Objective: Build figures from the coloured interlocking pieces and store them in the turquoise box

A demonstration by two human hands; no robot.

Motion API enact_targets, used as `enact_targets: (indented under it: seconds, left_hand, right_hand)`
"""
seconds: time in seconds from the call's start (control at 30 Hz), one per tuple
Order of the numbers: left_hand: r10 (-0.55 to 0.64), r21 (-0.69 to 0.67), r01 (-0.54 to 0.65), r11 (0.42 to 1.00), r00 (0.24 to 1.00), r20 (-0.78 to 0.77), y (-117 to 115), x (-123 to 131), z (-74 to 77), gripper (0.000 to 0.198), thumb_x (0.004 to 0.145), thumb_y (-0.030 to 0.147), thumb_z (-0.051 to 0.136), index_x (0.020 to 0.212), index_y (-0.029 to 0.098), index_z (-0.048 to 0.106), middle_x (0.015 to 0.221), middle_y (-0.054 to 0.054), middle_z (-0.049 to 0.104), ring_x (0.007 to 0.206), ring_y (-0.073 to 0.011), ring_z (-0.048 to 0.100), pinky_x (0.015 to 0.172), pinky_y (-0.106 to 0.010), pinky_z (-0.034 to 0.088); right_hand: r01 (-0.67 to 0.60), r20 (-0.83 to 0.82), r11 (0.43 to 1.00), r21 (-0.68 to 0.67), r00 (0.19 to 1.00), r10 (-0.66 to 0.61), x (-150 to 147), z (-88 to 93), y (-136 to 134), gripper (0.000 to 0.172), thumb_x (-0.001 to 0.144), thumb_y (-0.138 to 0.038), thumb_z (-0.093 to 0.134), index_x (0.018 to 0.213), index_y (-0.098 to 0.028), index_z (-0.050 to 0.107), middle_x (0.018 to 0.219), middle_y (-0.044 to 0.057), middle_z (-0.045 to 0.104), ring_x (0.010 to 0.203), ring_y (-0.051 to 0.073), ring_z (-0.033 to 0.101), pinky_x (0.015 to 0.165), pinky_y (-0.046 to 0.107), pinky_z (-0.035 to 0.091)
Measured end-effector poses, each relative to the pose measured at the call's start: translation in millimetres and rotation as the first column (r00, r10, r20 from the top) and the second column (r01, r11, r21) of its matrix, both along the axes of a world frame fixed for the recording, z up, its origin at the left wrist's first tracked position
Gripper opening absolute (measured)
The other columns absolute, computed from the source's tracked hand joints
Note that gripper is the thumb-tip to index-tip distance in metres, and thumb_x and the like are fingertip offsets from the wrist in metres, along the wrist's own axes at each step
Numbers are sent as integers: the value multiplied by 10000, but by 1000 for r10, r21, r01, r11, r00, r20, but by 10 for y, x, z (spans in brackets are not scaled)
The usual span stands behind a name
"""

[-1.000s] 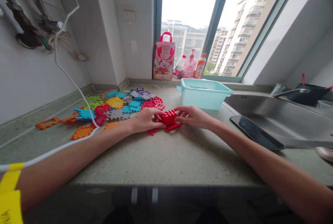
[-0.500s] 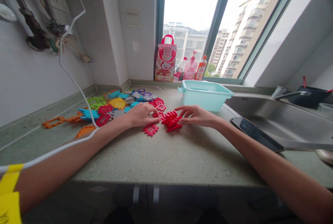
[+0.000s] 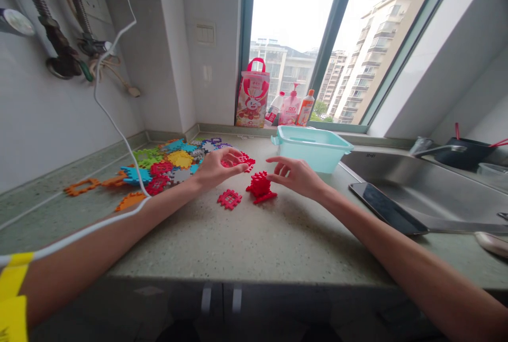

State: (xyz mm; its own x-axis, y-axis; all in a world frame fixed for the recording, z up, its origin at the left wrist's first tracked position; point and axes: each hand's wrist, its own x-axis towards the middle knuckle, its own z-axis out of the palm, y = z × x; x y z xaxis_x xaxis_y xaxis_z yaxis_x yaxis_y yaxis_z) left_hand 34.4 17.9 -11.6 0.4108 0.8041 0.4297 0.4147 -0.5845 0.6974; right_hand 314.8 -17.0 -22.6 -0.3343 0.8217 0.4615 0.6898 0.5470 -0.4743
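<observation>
Between my hands, several red interlocking plastic tiles (image 3: 261,184) form a small cluster on the counter, one lying flat at its base. A single red windowed tile (image 3: 229,199) lies flat to its left. My left hand (image 3: 219,168) is raised a little behind it, thumb and fingers closed on a red toothed tile (image 3: 249,163); its fingers partly hide the piece. Just right of the cluster hovers my right hand (image 3: 296,175), fingers apart and nothing seen in them, the thumb close to the red tiles. A heap of mixed-colour tiles (image 3: 180,159) spreads behind my left forearm.
A pale turquoise plastic tub (image 3: 313,150) stands behind my right hand. The steel sink (image 3: 391,186) is at right, with a phone (image 3: 384,208) along its near edge. A white cable (image 3: 123,138) runs across my left forearm. Bottles (image 3: 289,108) line the windowsill.
My left hand has lifted slightly off the counter with a red tile. My right fingers have come off the red cluster, which now sits more upright. The view has shifted slightly.
</observation>
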Motion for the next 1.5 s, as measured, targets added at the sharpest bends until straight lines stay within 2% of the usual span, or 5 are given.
enact_targets:
  seconds: [0.23, 0.5, 0.67, 1.0, 1.5]
  left_hand:
    - [-280, 39, 278, 960, 949, 147, -258, 176, 42, 544, 844, 453, 814, 1264, 149, 650, 1086, -107, 765, 1017, -228, 705, 939, -360, 516]
    - [-373, 122, 498, 859, 770, -517, 33, -291, 175, 591, 651, 563, 928, 1139, 262, 785, 1223, -85, 698, 1160, -305, 634, 1047, -399, 478]
    - [-419, -36, 495, 868, 691, -589, 133, -440, 177, 435, 689, 529, 901, 1045, 290, 825, 1114, -38, 711, 1048, -251, 675, 971, -324, 521]
    - [-347, 92, 376, 922, 907, -237, 224, -417, 61, 462, 797, 322, 816, 1227, 198, 702, 986, -47, 754, 851, -183, 714, 788, -291, 568]
    - [-280, 502, 300, 811, 953, -118, -207, 58, -83, 583, 902, 260, 765, 1455, 244, 585, 939, -6, 766, 816, -141, 701, 856, -278, 552]
  right_hand:
    - [-254, 56, 829, 497, 963, 262, -223, 189, -294, 189, 1013, -314, 655, 1155, -265, 770, 1136, 71, 738, 822, 139, 702, 757, 282, 566]
    - [-213, -85, 956, 202, 969, 234, -12, 117, -158, 243, 1042, -365, 599, 1143, -193, 739, 892, 45, 765, 641, 123, 720, 626, 230, 571]
    - [-245, -145, 945, 216, 949, 279, 16, 51, -101, 213, 1006, -348, 637, 998, -198, 788, 980, 74, 724, 724, 121, 683, 590, 211, 546]
    - [-203, -254, 969, 141, 939, 234, 28, -11, -54, 215, 990, -376, 648, 1037, -211, 779, 930, 56, 689, 682, 120, 642, 573, 228, 541]
    - [-272, -79, 912, 308, 948, 309, -201, 117, -284, 271, 985, -322, 689, 1239, -242, 740, 986, 53, 762, 690, 117, 645, 612, 238, 542]
